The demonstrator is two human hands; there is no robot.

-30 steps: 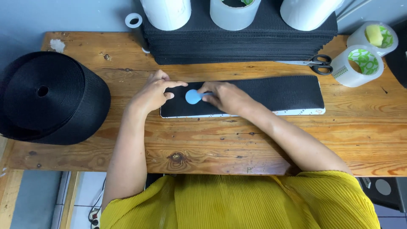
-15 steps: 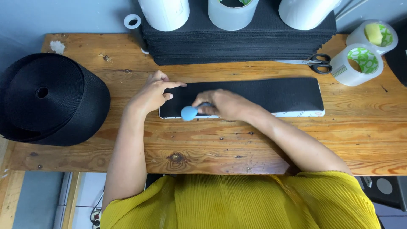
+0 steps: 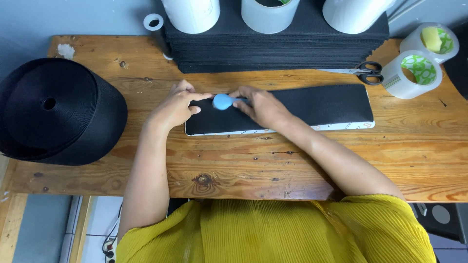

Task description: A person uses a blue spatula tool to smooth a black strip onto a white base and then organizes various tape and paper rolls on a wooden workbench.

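A long black strip (image 3: 321,104) with a white lower edge lies flat across the middle of the wooden table (image 3: 292,165). My left hand (image 3: 175,108) presses down on the strip's left end with fingers spread. My right hand (image 3: 261,106) grips a small blue round-headed tool (image 3: 223,101) and holds its head against the strip near the upper left edge, close to my left fingertips.
A big roll of black webbing (image 3: 51,111) sits at the left. A tall stack of black strips (image 3: 275,46) fills the back, with white rolls on top. Scissors (image 3: 363,69) and two clear tape rolls (image 3: 417,70) stand at the back right.
My right hand moved the blue tool from the strip's lower left edge up toward its upper left edge. My left hand stayed pressed on the left end.
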